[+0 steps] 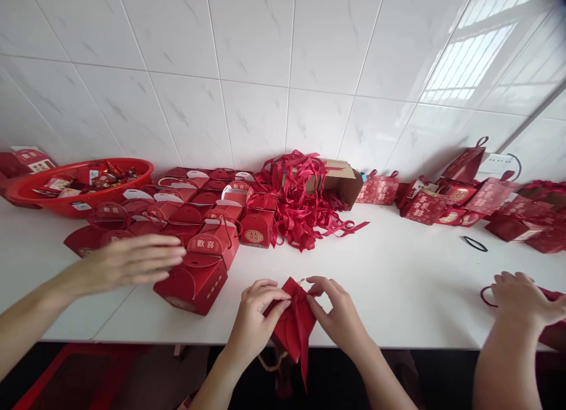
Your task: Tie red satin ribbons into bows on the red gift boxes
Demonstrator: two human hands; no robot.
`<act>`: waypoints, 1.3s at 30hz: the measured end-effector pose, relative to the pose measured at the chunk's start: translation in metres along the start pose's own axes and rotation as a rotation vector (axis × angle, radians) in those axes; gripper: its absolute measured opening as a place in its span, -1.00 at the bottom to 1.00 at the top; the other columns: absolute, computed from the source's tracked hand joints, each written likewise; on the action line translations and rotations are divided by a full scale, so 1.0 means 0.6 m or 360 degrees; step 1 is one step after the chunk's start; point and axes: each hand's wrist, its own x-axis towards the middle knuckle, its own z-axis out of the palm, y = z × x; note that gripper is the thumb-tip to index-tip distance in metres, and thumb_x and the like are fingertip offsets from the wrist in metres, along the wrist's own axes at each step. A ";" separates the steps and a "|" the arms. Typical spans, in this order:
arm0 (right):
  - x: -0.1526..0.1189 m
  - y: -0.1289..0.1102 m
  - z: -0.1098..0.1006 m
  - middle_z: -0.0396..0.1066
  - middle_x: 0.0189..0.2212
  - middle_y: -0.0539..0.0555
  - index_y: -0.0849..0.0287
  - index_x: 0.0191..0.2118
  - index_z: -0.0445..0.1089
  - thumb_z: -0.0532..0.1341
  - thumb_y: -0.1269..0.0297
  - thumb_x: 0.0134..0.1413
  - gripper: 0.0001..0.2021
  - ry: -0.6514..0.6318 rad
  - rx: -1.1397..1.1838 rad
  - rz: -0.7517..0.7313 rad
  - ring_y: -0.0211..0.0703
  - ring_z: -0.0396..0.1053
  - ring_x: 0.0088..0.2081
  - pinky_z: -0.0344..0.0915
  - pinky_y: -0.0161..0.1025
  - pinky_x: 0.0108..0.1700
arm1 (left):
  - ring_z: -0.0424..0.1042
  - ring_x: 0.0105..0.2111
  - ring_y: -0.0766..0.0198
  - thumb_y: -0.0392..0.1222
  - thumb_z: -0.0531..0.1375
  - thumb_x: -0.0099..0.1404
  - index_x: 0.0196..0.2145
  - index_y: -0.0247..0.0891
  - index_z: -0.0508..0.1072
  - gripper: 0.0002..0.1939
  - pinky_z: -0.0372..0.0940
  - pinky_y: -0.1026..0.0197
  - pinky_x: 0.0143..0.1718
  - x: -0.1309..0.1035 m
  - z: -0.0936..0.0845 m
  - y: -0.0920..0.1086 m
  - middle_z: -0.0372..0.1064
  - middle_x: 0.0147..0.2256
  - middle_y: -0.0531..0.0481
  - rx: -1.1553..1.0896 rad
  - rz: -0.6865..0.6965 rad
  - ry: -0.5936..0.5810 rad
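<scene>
At the table's front edge, my left hand (260, 317) pinches a red ribbon (303, 334) near its knot, thumb against index finger. The ribbon lies over the top of a red gift box (283, 337), and its long tail hangs down the near side. My right hand (339, 315) is closed at the other side of the knot, its thumb and index finger on the ribbon by the box's corner. A beige cord handle (272, 363) loops out below the box. The exact form of the knot is partly hidden by my fingers.
Filled red boxes (214, 239) crowd the left, beside a red basin (57, 205) of wrapped sweets. Loose ribbons (305, 209) spill from a cardboard carton (349, 186). More boxes (427, 206) and a black band (474, 243) lie right. Other people's hands (128, 259) reach in from both sides.
</scene>
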 end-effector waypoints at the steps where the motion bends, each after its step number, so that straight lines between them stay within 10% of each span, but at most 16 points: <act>1: 0.000 -0.005 -0.009 0.43 -0.38 0.06 0.13 -0.09 0.34 0.10 0.40 0.13 -0.77 0.0008 -0.0119 -0.0034 -0.10 0.37 -0.28 0.29 -0.10 -0.16 | 0.40 -0.12 0.11 -0.25 0.20 0.23 -0.34 -0.10 0.53 -0.90 0.27 0.02 -0.07 0.000 0.000 0.000 0.54 -0.33 0.04 0.0030 0.0022 0.0019; 8: -0.009 -0.045 -0.072 0.37 -0.55 -0.09 0.00 -0.02 0.25 0.27 0.15 0.02 -0.61 -0.0640 -0.0122 0.0053 -0.20 0.29 -0.53 0.19 -0.30 -0.47 | 0.43 -0.18 0.09 -0.24 0.19 0.24 -0.37 -0.11 0.52 -0.90 0.24 -0.01 -0.10 0.014 0.003 -0.007 0.52 -0.38 0.00 0.0113 0.0196 0.0053; 13: 0.045 -0.026 -0.049 0.42 -0.30 0.05 0.10 -0.03 0.29 0.09 0.16 0.19 -0.73 -0.0493 0.0136 0.0002 -0.27 0.33 -0.46 0.28 -0.29 -0.38 | 0.35 -0.04 0.08 -0.27 0.15 0.26 -0.35 -0.10 0.52 -0.85 0.23 0.02 -0.04 0.030 -0.009 -0.008 0.50 -0.33 -0.02 0.0027 0.0269 -0.0163; 23: 0.052 -0.026 -0.037 0.44 -0.42 -0.02 0.10 -0.13 0.42 0.09 0.47 0.09 -0.73 -0.0436 0.0223 -0.0179 -0.25 0.35 -0.40 0.29 -0.28 -0.31 | 0.30 -0.13 0.13 -0.27 0.13 0.28 -0.17 -0.09 0.47 -0.80 0.16 0.04 -0.04 0.037 -0.037 0.010 0.45 -0.31 -0.02 0.0230 0.0324 -0.0401; 39: 0.027 0.011 -0.011 0.20 -0.27 0.10 -0.06 -0.05 0.47 -0.02 0.59 0.15 -0.53 -0.0427 0.0174 -0.0577 -0.16 0.26 -0.20 0.36 -0.20 -0.20 | 0.31 -0.21 0.13 -0.25 0.10 0.28 -0.34 -0.11 0.47 -0.86 0.12 0.06 -0.11 0.047 -0.050 0.004 0.45 -0.39 0.01 0.0355 0.0376 -0.0283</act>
